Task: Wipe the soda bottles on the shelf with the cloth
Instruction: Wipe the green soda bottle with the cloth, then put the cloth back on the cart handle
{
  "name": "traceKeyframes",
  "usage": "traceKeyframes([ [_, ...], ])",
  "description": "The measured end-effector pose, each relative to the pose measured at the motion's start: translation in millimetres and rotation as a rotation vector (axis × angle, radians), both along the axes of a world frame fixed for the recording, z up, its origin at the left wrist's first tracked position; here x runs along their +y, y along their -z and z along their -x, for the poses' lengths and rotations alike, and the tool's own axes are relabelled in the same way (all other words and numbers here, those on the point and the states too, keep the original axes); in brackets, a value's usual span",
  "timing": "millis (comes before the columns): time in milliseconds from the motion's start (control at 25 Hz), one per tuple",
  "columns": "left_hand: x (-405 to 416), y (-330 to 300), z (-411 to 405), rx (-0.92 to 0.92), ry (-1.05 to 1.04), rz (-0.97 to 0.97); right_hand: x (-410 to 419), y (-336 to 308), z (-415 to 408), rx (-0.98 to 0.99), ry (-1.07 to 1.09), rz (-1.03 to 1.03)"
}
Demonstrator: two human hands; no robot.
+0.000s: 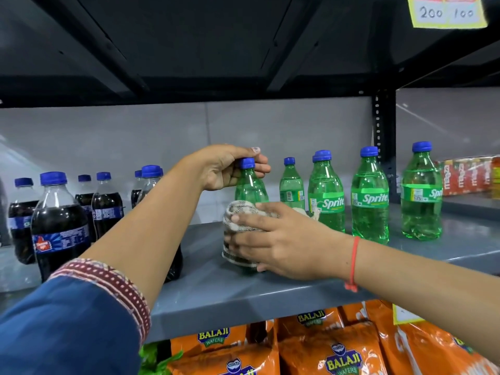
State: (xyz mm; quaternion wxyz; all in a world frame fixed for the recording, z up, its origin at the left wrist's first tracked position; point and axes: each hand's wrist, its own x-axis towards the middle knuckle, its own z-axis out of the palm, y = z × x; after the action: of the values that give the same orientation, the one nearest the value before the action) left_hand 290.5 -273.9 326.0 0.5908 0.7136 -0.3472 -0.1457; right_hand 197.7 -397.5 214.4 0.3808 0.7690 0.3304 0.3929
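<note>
Shelf: five green bottles.

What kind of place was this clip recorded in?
Most likely a small grocery shop. Rows of green Sprite bottles and dark cola bottles stand on a grey metal shelf, orange Balaji wafer packs fill the shelf below, and a handwritten yellow price tag hangs above.

green bottle upright, cloth wrapped round

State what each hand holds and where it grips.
Left hand grips the green bottle by its blue cap. Right hand presses the cloth around that bottle's body.
</note>
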Motion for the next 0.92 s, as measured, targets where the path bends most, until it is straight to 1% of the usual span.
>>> traceKeyframes([
  [160, 0, -1, 8, -0.023, -0.047, 0.023, 5, 3, 18, 0.215, -0.094, -0.166],
  [200, -2, -1, 13, -0.101, -0.109, 0.015, 8, 3, 26, 0.260, -0.118, -0.208],
  [240, -3, 0, 18, -0.285, -0.220, -0.024, 10, 1, 34, 0.284, -0.145, -0.255],
  [280, -3, 0, 26, -0.559, -0.380, -0.091, 11, 0, 42, 0.303, -0.180, -0.312],
  [320, -3, 1, 37, -0.841, -0.519, -0.120, 11, -2, 51, 0.326, -0.211, -0.394],
  [360, 1, 3, 52, -1.052, -0.598, -0.081, 12, -4, 59, 0.357, -0.245, -0.507],
  [400, 9, 5, 70, -1.144, -0.613, -0.013, 11, -5, 68, 0.391, -0.293, -0.648],
  [440, 20, 9, 83, -1.129, -0.565, 0.039, 11, -5, 76, 0.424, -0.358, -0.801],
  [480, 36, 15, 95, -1.056, -0.492, 0.025, 9, -5, 83, 0.459, -0.430, -0.952],
  [560, 69, 34, 116, -0.824, -0.286, -0.167, 9, -3, 92, 0.571, -0.576, -1.231],
  [600, 84, 46, 125, -0.712, -0.177, -0.254, 10, 0, 94, 0.641, -0.644, -1.331],
  [640, 96, 59, 133, -0.625, -0.072, -0.288, 13, 4, 94, 0.695, -0.699, -1.389],
  [680, 103, 72, 142, -0.549, 0.001, -0.255, 18, 9, 92, 0.738, -0.731, -1.413],
  [720, 106, 84, 149, -0.491, 0.023, -0.184, 22, 13, 91, 0.775, -0.732, -1.418],
  [800, 113, 103, 159, -0.443, -0.084, -0.077, 34, 20, 89, 0.840, -0.701, -1.381],
  [840, 116, 109, 164, -0.440, -0.150, -0.064, 40, 21, 89, 0.860, -0.668, -1.358],
  [920, 127, 120, 179, -0.443, -0.244, -0.118, 52, 22, 90, 0.909, -0.556, -1.302],
])
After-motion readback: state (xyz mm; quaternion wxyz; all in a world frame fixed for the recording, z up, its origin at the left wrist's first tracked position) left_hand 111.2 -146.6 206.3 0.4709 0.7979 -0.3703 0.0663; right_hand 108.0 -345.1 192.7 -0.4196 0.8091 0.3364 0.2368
